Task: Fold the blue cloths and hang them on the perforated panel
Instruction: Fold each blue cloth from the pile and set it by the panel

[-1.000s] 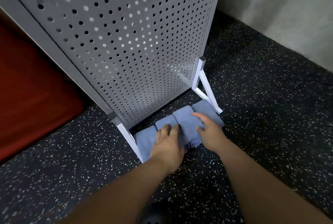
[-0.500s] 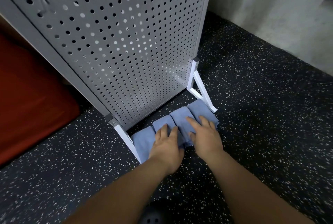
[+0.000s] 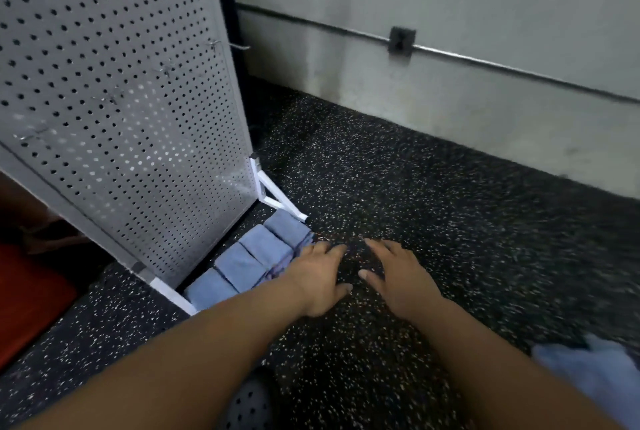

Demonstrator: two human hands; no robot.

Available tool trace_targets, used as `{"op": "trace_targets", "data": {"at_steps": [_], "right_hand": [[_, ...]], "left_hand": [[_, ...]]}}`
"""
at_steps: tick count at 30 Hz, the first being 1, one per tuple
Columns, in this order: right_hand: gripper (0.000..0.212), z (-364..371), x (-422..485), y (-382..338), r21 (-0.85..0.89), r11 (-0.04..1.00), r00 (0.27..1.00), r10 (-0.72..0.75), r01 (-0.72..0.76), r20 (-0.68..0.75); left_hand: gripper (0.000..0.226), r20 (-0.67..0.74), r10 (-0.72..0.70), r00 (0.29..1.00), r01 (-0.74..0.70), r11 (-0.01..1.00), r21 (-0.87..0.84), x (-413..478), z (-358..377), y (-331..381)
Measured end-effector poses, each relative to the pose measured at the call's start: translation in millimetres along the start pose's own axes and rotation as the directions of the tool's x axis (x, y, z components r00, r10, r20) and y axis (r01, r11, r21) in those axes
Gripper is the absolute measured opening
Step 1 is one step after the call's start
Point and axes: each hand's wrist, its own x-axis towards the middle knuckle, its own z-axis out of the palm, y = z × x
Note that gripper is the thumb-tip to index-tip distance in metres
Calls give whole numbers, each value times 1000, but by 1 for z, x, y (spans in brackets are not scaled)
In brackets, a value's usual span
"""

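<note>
Judged the step in hand as a turn away from the finished row toward the next piece. Found four folded blue cloths (image 3: pixel 256 256) lined up side by side on the speckled floor (image 3: pixel 433 215), at the foot of the perforated panel (image 3: pixel 121 100) and between its white feet (image 3: pixel 280 201). Spotted a loose blue cloth (image 3: pixel 595 370) heaped at the lower right, well apart from the row and not yet folded. Saw nothing hung so far. Made out blurred wire hooks (image 3: pixel 230 45) on the panel, the clearest one bare.

Called for taking the loose cloth by two corners, spreading it flat on the floor and matching the edges, so as to bring the fold out as narrow as the others. Called also for leaving the row undisturbed.

Noted the left hand (image 3: pixel 318 277) palm down with fingers spread, gripping nothing, knuckles just beside the row's near edge. Could not tell whether touching it. Noted the right hand (image 3: pixel 398 277) likewise splayed over bare floor, empty, near the left one but apart from it.
</note>
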Motion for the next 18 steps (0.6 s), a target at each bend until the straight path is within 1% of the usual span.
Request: {"op": "trace_targets", "data": {"at_steps": [4, 8, 14, 18], "right_hand": [[72, -38, -65, 46, 52, 992, 991, 118, -115, -56], [74, -52, -130, 101, 86, 967, 965, 246, -238, -92], [77, -22, -217, 186, 152, 905, 909, 411, -398, -65], [74, 11, -255, 229, 236, 842, 861, 507, -486, -35]], "left_hand": [[86, 42, 171, 984, -175, 976, 133, -9, -18, 80], [88, 128, 247, 961, -273, 921, 278, -14, -12, 148], [86, 172, 300, 938, -336, 910, 243, -18, 45, 235], [84, 210, 310, 927, -343, 928, 143, -15, 98, 271]]}}
